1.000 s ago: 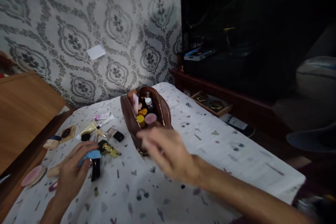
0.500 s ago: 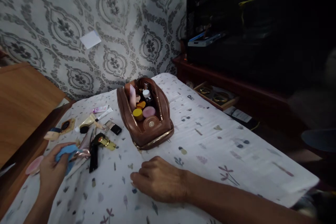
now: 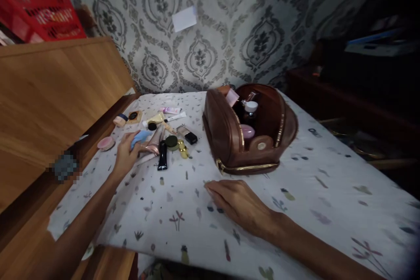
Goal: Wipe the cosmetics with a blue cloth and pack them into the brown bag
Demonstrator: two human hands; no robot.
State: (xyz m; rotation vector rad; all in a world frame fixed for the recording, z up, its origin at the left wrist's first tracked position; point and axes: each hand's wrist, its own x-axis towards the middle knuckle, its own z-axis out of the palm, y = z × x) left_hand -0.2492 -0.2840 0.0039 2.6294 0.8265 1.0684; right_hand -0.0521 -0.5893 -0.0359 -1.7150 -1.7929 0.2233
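Note:
My left hand (image 3: 126,155) is closed round a small blue item (image 3: 140,137), beside a rose-gold tube (image 3: 153,145) among several scattered cosmetics. My right hand (image 3: 234,201) lies flat on the patterned cloth (image 3: 315,192), fingers stretched, holding nothing, just in front of an open brown toiletry bag (image 3: 226,133). The bag holds a white-capped bottle (image 3: 251,107), a pink jar (image 3: 246,131) and a pink tube (image 3: 232,96). A black tube (image 3: 162,161), a green-lidded jar (image 3: 171,142) and a gold-capped bottle (image 3: 183,148) lie right of my left hand.
A wooden headboard (image 3: 59,92) runs along the left, with a red crate (image 3: 36,6) above it. A pink compact (image 3: 106,143) lies near the cloth's left edge. Patterned wallpaper with a white paper slip (image 3: 184,19) stands behind. Dark furniture (image 3: 367,74) fills the right.
My view swung left, bringing the headboard and red crate into sight. My right hand stays flat on the cloth. My left hand keeps the blue item, close to the tubes.

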